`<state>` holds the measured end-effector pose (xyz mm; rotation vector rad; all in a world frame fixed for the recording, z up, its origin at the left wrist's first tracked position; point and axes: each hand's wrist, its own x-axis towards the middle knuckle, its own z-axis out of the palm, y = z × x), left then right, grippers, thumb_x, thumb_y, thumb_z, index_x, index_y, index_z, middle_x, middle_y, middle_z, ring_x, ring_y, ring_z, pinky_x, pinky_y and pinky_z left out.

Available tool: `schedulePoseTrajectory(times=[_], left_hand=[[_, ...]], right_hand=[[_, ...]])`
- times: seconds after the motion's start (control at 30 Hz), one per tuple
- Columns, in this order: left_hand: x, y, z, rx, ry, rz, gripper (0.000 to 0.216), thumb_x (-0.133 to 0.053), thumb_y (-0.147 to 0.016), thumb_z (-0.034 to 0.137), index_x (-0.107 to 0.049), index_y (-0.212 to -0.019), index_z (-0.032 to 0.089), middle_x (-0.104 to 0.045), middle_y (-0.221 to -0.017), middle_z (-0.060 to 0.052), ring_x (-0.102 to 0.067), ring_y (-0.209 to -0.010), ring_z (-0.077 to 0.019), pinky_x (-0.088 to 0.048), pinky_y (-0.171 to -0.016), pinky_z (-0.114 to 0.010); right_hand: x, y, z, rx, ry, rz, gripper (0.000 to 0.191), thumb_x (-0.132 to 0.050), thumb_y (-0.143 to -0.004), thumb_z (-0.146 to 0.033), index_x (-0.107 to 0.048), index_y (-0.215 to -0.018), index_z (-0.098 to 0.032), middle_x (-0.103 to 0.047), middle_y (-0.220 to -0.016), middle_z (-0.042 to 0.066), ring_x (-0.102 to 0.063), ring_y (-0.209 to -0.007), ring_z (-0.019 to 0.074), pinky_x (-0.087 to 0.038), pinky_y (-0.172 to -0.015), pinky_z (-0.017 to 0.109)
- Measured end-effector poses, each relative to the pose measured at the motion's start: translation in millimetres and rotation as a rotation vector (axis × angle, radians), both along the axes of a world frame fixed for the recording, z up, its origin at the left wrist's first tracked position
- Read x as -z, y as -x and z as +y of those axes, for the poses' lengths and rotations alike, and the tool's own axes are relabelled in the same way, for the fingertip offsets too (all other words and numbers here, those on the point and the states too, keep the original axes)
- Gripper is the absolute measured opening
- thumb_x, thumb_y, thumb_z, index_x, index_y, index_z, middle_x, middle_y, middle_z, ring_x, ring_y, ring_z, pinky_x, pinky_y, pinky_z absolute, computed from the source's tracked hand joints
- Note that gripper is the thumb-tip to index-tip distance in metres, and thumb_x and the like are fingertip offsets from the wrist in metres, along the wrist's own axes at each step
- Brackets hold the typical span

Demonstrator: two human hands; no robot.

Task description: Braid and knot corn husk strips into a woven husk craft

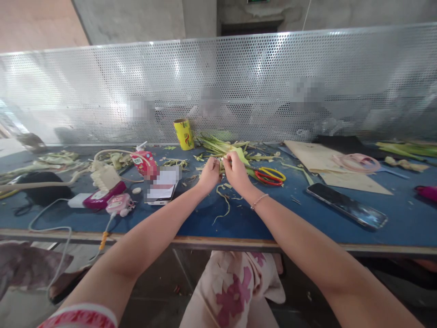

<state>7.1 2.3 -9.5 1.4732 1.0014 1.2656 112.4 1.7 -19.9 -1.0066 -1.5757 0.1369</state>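
My left hand (210, 172) and my right hand (235, 171) meet over the middle of the blue table, fingers closed in a pinch. Between them is a small greenish-brown plant strip (221, 166), mostly hidden by the fingers. Thin pale curled strips (224, 205) lie on the table just below the hands. Right behind them is a bunch of long green leaves (218, 146) with pale stalks. Scissors (269, 176) with red and yellow handles rest just right of my right hand, blades partly covered by leaves.
A yellow roll (183, 134) stands at the back by a perforated metal screen (239, 77). To the left are a pink pack (144, 165), a white box (163, 184), chargers and a cable (70, 228). To the right lie a phone (346, 206), cardboard (327, 164) and a tape roll (357, 163).
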Motion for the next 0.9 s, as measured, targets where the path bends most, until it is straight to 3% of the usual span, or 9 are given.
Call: schedulePoseTrajectory(times=[0.2,0.37,0.5,0.7,0.9], left_hand=[[-4.1,5,-1,-0.091,-0.217,0.129,0.015,-0.055,-0.084,0.021,-0.045,-0.073,0.02,-0.038,-0.051,0.007,-0.036,-0.048,-0.008,-0.028,-0.054,-0.022],[-9.4,4,-8,-0.05,-0.231,0.159,0.013,-0.058,-0.082,0.019,-0.048,-0.074,0.02,-0.035,-0.049,0.007,-0.034,-0.046,-0.0081,-0.026,-0.053,-0.023],[-10.1,3,-11,-0.044,-0.278,0.194,0.012,-0.057,-0.082,0.019,-0.049,-0.074,0.02,-0.037,-0.05,0.007,-0.033,-0.046,-0.0078,-0.025,-0.054,-0.023],[-2.7,5,1,-0.061,-0.204,0.087,0.011,-0.059,-0.082,0.025,-0.05,-0.077,0.021,-0.033,-0.049,0.007,-0.031,-0.045,-0.0083,-0.024,-0.052,-0.023],[-3.2,15,15,-0.164,-0.126,-0.079,0.011,-0.059,-0.082,0.027,-0.049,-0.08,0.022,-0.033,-0.053,0.006,-0.035,-0.048,-0.0088,-0.027,-0.05,-0.022]], right_hand=[[-2.5,-5,3,0.036,0.039,0.11,0.019,-0.041,-0.085,-0.039,-0.034,-0.076,-0.024,-0.042,-0.07,-0.002,-0.041,-0.066,0.0146,-0.035,-0.067,0.029],[-3.7,-12,7,0.071,0.086,0.216,0.02,-0.043,-0.084,-0.038,-0.034,-0.074,-0.023,-0.039,-0.067,-0.004,-0.04,-0.063,0.013,-0.034,-0.064,0.028],[-5.5,-19,9,0.057,0.137,0.286,0.015,-0.042,-0.086,-0.035,-0.037,-0.078,-0.024,-0.046,-0.065,-0.004,-0.039,-0.056,0.0115,-0.033,-0.06,0.027],[-5.3,-30,14,0.133,0.156,0.277,0.018,-0.044,-0.087,-0.04,-0.039,-0.08,-0.025,-0.037,-0.052,-0.008,-0.038,-0.048,0.0124,-0.029,-0.055,0.028],[-7.3,-26,10,0.054,0.122,0.266,0.02,-0.046,-0.086,-0.042,-0.04,-0.08,-0.025,-0.03,-0.05,-0.009,-0.031,-0.044,0.0105,-0.024,-0.051,0.027]])
